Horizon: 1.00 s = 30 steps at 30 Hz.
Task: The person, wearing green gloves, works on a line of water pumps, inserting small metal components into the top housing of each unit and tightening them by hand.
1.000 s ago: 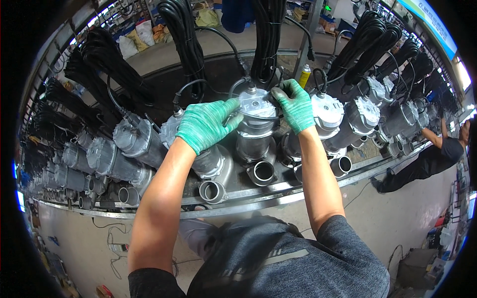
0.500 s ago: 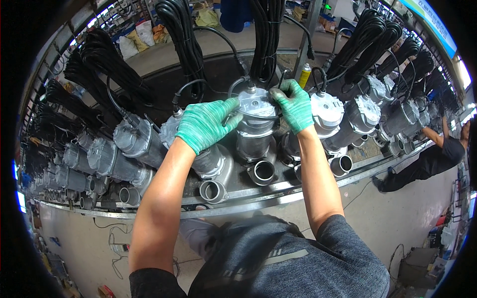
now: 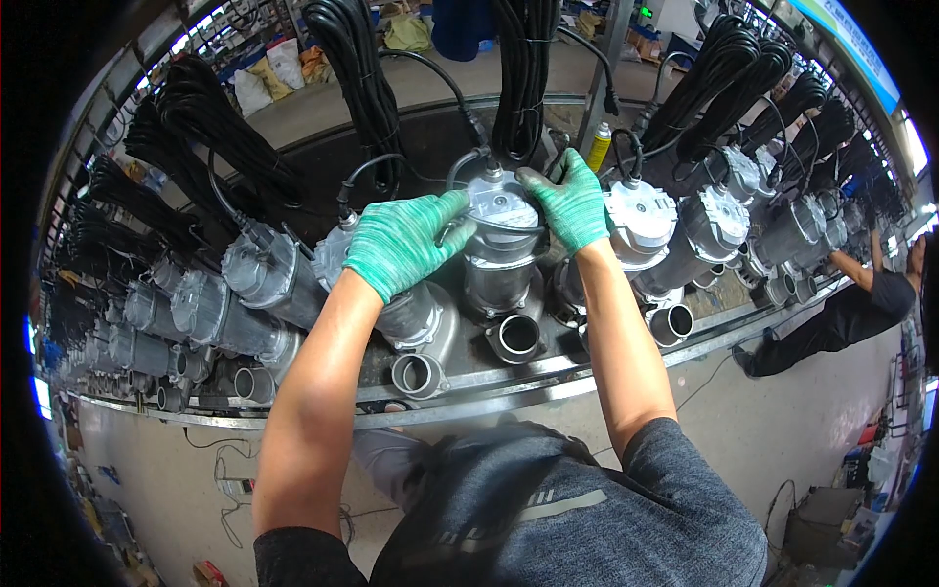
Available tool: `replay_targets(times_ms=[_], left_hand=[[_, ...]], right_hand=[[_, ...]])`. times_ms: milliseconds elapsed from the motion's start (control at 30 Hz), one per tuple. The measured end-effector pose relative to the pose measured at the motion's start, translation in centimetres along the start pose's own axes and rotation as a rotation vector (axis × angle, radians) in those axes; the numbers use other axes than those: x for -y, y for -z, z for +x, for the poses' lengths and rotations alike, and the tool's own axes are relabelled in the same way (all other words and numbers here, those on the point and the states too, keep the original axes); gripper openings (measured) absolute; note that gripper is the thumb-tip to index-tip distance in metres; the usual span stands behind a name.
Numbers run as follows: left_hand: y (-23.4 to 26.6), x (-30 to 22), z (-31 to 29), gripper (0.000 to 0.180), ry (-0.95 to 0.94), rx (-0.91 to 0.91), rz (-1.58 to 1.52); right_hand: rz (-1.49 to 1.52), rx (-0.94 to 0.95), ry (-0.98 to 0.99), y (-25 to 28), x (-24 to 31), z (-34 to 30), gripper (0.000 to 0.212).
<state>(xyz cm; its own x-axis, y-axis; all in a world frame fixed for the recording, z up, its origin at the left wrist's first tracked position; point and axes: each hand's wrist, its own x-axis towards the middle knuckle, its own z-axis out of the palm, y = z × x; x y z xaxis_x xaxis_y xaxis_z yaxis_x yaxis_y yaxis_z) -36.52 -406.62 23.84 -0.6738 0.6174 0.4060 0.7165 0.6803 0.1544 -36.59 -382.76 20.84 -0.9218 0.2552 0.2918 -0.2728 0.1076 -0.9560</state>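
Observation:
A grey metal submersible pump (image 3: 502, 279) stands upright before me, its ribbed round cap (image 3: 501, 203) between my gloved hands. My left hand (image 3: 406, 243), in a green knit glove, is closed at the cap's left side. Between its thumb and fingers runs a thin black cord (image 3: 514, 230), which curves across the front of the cap. At the cap's right side is my right hand (image 3: 569, 203), gloved alike, thumb reaching onto the edge and forefinger raised apart from it. Its lower fingers are partly hidden. Behind the cap hangs a thick coiled black cable (image 3: 523, 83).
More pumps of the same kind line the bench on both sides, one close by at right (image 3: 641, 225). A yellow spray can (image 3: 599, 149) stands behind my right hand. A metal rail (image 3: 509, 396) edges the bench. Far right, another person (image 3: 846, 308) works at the line.
My right hand has shifted slightly left and up, and its thumb and forefinger have spread apart. The left hand stays nearly in place at the cap.

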Motion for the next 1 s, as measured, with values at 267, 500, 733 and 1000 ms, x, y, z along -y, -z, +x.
replay_targets(times_ms=[267,500,733,1000], left_hand=[[-0.1,0.2,-0.2,0.038,-0.007,-0.023,-0.012],[-0.1,0.1,0.1,0.038,-0.012,-0.025,-0.014],[-0.2,0.1,-0.1,0.038,-0.018,-0.041,-0.02],[0.0,-0.1,-0.2,0.038,-0.002,-0.04,-0.028]], right_hand=[[-0.119,0.075,-0.113,0.3,2.5,-0.6,0.027],[0.126,0.06,0.145,1.1,-1.2,-1.3,0.015],[-0.045,-0.002,0.118,0.8,-2.1,-0.3,0.02],[-0.314,0.013,-0.068,0.6,0.5,0.2,0.032]])
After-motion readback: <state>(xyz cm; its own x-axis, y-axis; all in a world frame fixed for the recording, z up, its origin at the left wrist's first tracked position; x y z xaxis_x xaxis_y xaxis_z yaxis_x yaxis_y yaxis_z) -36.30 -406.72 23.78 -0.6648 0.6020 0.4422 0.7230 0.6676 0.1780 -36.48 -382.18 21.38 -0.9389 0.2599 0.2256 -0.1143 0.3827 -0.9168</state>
